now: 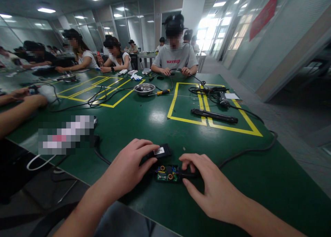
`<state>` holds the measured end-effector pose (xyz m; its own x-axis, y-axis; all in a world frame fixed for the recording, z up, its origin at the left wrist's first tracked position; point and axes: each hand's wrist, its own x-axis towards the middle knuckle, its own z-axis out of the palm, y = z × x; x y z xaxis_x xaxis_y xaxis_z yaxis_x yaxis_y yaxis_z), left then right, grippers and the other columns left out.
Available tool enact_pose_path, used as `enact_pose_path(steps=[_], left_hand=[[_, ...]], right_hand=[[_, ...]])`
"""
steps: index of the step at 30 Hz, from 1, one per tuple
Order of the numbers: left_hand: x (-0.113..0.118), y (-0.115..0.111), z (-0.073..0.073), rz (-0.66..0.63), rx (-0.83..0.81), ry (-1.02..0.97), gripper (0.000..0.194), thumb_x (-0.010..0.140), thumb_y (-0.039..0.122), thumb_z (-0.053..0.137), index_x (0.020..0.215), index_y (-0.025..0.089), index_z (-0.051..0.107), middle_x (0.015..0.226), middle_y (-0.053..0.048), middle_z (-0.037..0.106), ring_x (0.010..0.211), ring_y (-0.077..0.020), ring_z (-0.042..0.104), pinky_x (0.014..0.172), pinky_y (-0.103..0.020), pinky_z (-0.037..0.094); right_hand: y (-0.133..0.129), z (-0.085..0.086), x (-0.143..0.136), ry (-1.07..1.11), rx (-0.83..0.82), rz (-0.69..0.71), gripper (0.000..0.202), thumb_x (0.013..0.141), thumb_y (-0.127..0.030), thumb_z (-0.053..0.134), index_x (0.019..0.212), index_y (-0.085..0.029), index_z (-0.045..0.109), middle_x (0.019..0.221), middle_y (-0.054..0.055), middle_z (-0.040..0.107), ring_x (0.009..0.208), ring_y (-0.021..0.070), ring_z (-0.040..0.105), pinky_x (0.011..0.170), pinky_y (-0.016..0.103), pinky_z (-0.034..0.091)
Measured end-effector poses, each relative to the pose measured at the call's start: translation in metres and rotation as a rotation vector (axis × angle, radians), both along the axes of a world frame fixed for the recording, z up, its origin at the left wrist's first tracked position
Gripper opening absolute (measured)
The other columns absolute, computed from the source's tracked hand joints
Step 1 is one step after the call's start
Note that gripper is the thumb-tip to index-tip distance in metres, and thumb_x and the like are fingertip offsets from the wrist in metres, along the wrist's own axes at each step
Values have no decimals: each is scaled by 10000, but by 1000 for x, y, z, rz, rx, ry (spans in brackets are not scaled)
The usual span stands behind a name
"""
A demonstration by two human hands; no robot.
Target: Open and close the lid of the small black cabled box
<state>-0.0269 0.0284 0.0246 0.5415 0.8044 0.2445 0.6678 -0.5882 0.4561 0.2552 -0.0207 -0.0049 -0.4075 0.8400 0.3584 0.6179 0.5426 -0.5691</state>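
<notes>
A small open black case with a green circuit board (168, 174) lies near the table's front edge. Two copper-coloured ring coils and some wires show on the board. My left hand (131, 161) has thumb and fingers about the left end of a black case cover (163, 151) with a white label, just behind the board. Part of that cover is hidden by the fingers. At the case's right end, where a black cable (190, 175) leaves it, my right hand (210, 183) is curved with thumb and fingers apart, around the cable without visibly gripping it.
A phone-like object, blurred out (66, 135), lies to the left. Farther back are a metal bowl (144, 89), a yellow-and-black screwdriver (163, 92), a long black bar (214, 115) and tangled cables (209, 91). A co-worker's arms (20, 109) reach in from the left; another person sits opposite.
</notes>
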Motion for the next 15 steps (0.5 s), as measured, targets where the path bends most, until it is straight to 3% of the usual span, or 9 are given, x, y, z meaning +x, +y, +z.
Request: enact_pose_path(steps=[6,11,15], left_hand=[[6,-18,10,-240,-127,-24,407,1082,109,765,1429,321,780,1335,-46,781,1216,-252,727,1061,-390,617],[10,-18,9,-249,-135,25,443,1065,84,781,1437,324,781,1314,-55,781,1192,-273,722,1043,-427,614],[12,-17,8,-232,-131,69,459,1040,77,814,1428,319,786,1299,-55,793,1172,-284,724,1022,-437,618]], right_hand=[[-1,-1,1,-20,-54,-3,481,888,-133,757,1345,-223,640,1089,84,756,935,294,691,843,471,562],[3,-1,2,-60,-122,21,295,936,-137,795,1205,-238,730,1113,78,786,981,301,708,858,474,545],[5,-3,1,-44,-112,16,307,933,-121,830,1206,-238,750,1139,71,799,1013,302,726,887,479,554]])
